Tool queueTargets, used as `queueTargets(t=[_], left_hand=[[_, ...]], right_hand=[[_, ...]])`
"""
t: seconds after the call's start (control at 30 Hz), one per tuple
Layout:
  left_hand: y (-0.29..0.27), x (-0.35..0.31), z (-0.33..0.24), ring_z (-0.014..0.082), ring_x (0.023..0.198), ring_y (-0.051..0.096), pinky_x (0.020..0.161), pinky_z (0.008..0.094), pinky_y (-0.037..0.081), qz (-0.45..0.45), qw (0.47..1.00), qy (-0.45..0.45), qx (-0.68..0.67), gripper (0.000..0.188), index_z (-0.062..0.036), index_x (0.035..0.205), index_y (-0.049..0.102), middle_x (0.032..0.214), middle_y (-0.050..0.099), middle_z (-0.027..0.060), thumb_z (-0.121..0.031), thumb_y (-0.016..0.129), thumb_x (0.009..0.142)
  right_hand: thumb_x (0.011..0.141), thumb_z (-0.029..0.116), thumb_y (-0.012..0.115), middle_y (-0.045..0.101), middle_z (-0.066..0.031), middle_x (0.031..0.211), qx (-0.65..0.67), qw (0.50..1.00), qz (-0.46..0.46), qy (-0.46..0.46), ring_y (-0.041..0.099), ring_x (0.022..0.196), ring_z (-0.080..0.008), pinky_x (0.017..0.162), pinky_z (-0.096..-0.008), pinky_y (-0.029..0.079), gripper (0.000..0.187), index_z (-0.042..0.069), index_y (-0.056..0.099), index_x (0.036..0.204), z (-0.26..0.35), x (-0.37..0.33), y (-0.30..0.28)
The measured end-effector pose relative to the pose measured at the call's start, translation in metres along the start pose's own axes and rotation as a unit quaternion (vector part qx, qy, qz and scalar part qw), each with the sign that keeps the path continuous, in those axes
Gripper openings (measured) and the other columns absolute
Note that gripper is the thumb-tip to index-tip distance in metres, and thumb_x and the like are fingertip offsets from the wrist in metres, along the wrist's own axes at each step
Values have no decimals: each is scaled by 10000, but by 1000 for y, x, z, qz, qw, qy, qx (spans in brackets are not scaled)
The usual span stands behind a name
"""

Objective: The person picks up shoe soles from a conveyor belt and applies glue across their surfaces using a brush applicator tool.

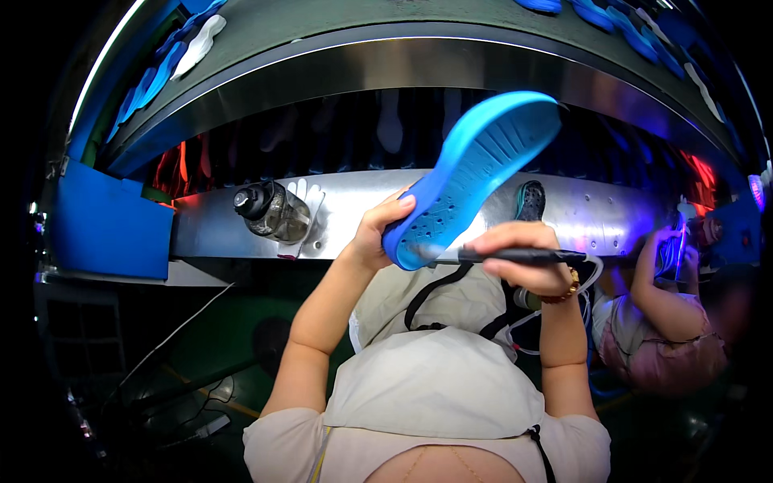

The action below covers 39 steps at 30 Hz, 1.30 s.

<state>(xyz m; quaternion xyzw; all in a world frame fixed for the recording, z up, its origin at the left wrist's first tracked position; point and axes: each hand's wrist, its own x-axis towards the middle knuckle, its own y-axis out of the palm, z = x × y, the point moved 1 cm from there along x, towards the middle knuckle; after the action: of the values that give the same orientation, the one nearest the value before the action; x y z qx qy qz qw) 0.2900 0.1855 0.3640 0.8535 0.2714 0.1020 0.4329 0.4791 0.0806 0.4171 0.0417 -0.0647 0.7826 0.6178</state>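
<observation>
Insole (487,161), blue, slants toward one o'clock, its edge pinched in your left hand (382,229); your right hand (527,235) grips a black pen-like tool (531,256). Metal bench (350,208) leaves room toward the bottle (282,216) at ten o'clock.

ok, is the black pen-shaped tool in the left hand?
No, the right hand holds the black pen-shaped tool, while the left hand grips the blue sole.
</observation>
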Motion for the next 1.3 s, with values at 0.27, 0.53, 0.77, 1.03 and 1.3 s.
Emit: queueTargets(t=[0.27,0.53,0.77,1.03,1.3], left_hand=[[6,0,-6,262,982,554,861,357,435,-9,973,-216,75,626,24,1269,355,1144,515,193,-336,497,776],[10,-7,-14,216,876,586,791,312,473,-18,938,-245,245,567,50,1190,449,1047,568,182,-345,518,790],[-1,-17,-20,227,923,571,811,327,458,-8,949,-204,241,616,41,1222,421,1101,544,192,-389,514,792],[-3,-24,-30,253,1021,528,894,336,405,-47,971,-176,156,602,45,1219,428,1169,507,194,-371,492,789],[-9,-27,-36,250,967,564,853,319,431,-54,983,-127,119,571,95,1181,446,1127,540,201,-304,469,773]], right_hand=[[682,-36,667,640,-152,918,-60,978,168,-112,620,895,-258,806,-341,489,219,-24,624,896,3,6,-10],[664,-37,674,641,-140,923,-142,962,219,-81,621,901,-242,788,-323,496,259,4,632,917,11,0,-22],[684,-8,675,632,-138,964,-136,972,175,-83,612,922,-246,800,-319,493,271,14,623,948,-4,-11,-25],[648,-41,690,634,-153,944,-128,985,62,-99,617,906,-251,806,-320,486,255,-6,634,895,-11,-17,-35],[691,-31,669,631,-157,939,-93,994,-15,-58,609,906,-243,815,-325,480,196,-15,632,883,-27,-14,-40]])
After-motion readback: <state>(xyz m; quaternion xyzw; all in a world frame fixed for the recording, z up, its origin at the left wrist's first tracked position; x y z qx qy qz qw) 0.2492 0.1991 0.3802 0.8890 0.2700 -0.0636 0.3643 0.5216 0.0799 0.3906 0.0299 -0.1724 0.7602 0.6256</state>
